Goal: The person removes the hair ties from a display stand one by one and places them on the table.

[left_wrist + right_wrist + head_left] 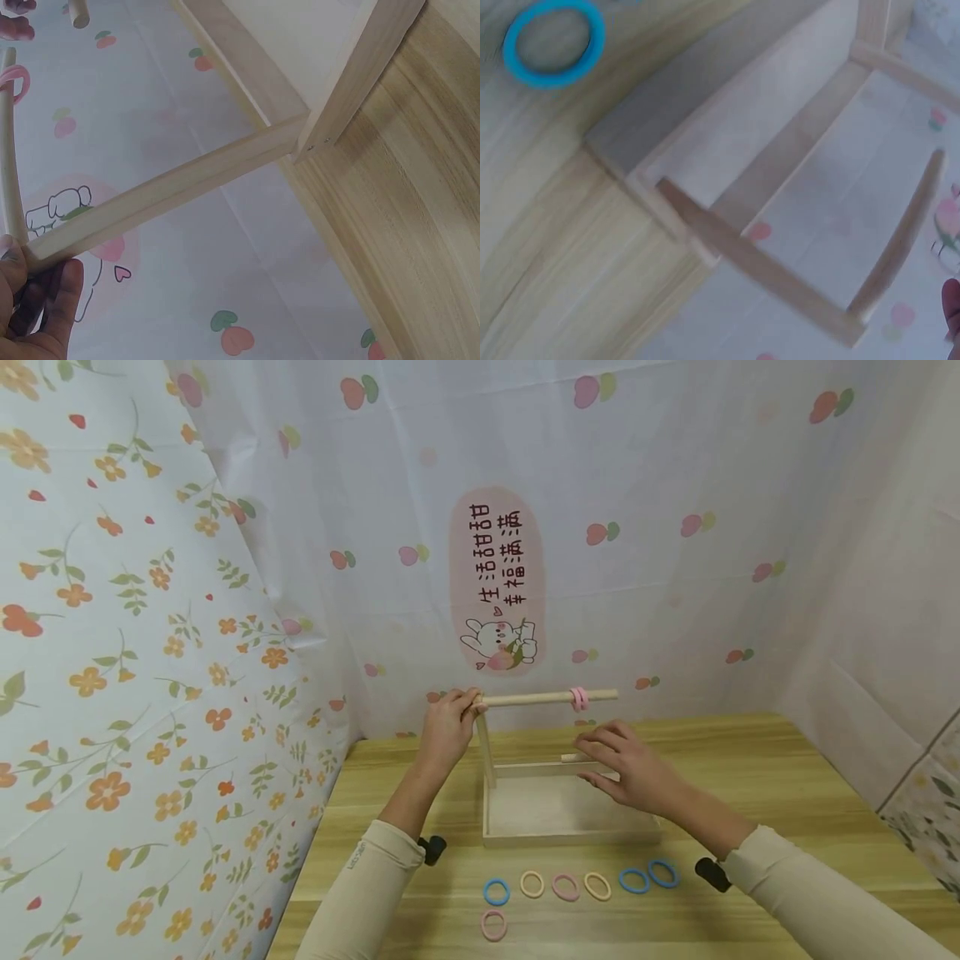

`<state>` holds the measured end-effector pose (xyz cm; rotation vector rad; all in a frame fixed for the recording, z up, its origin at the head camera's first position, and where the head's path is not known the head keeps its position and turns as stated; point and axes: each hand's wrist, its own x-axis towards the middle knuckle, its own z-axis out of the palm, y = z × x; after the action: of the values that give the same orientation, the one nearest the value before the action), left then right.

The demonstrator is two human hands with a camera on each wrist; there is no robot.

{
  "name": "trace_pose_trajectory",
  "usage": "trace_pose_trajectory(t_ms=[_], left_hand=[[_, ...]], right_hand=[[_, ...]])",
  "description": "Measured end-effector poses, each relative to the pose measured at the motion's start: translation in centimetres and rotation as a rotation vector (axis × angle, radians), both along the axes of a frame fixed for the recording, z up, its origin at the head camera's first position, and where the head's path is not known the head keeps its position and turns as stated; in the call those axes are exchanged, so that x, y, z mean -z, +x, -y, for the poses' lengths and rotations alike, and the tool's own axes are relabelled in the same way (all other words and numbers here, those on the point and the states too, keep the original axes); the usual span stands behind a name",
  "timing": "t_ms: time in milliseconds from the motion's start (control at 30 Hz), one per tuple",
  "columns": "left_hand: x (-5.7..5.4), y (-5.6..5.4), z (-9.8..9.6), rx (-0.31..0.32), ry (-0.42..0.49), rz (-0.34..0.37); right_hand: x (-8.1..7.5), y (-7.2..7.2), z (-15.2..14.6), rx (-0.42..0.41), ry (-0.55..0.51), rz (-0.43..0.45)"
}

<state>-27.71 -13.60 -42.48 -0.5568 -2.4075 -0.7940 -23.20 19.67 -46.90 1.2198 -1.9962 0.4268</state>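
A pale wooden stand has a tray base, a left post and an upper rod. Pink rings hang on that rod towards its free end. With thumb and fingers, my left hand grips the top of the left post where the rod joins it. My right hand hovers by a shorter, lower rod, fingers loosely bent and holding nothing visible. In the right wrist view this lower rod juts from the right post; only fingertips show at the edge.
Several loose rings lie on the wooden table before the stand, among them a blue ring, a yellow ring and a pink ring. Black clamp-like pieces sit near both forearms. A patterned curtain stands behind.
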Motion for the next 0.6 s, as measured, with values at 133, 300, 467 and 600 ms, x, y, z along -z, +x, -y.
trace_pose_trajectory(t_ms=[133,300,467,600], left_hand=[[0.0,0.0,0.0,0.000,0.012,0.010],[-0.1,0.1,0.0,-0.005,0.012,0.015],[-0.1,0.2,0.0,-0.008,0.010,0.007],[-0.2,0.2,-0.1,-0.002,0.015,0.010]], right_hand=[[-0.1,-0.7,-1.4,0.036,-0.002,0.023],[-0.4,-1.3,-3.0,0.112,0.023,0.067],[-1.2,-1.7,-4.2,0.170,0.001,0.096],[-1.7,-2.0,-5.0,0.243,-0.039,0.137]])
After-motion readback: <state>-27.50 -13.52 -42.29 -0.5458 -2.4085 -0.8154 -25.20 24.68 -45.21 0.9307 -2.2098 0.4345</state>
